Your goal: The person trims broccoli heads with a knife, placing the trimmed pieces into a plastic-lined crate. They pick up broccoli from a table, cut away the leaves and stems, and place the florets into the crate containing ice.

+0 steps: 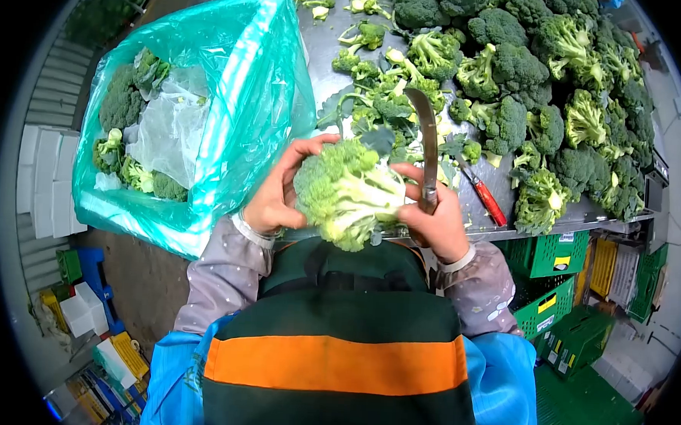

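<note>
A pale-stemmed broccoli head (pixel 349 194) is held between my two hands in front of my apron. My left hand (pixel 285 183) curves round its florets from the left, fingers touching it. My right hand (pixel 439 220) grips the handle of a curved knife (pixel 426 133), its blade pointing up and away from me, while the fingertips also touch the stem end of the broccoli. Beyond my hands, cut broccoli pieces and leaves (pixel 391 101) lie scattered on the metal table (pixel 329 41). Right of my right hand lies a red-handled knife (pixel 487 200).
A large pile of broccoli (pixel 558 93) covers the table's right side. At the left stands a box lined with green plastic (pixel 242 125), holding broccoli and clear film. Green crates (pixel 542 305) are stacked below the table at the right; more crates and boxes stand at the lower left.
</note>
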